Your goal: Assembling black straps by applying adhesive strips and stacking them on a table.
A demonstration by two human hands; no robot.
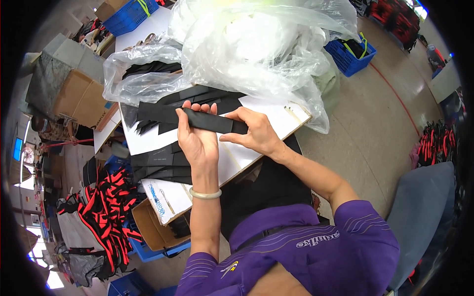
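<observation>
Strip [211, 122] is grasped over counter [238, 157] by left fingers [182, 122] and right fingers [241, 114]. Stack [160, 159], counter's near-left, looks done; loose pile [227, 102], counter's far side, seemingly remains. Count can't be told.

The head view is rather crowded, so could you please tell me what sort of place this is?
Probably a sewing or assembly workshop: stacked black strips lie on a white worktable, with blue plastic baskets and a heap of red-and-black pieces nearby.
</observation>
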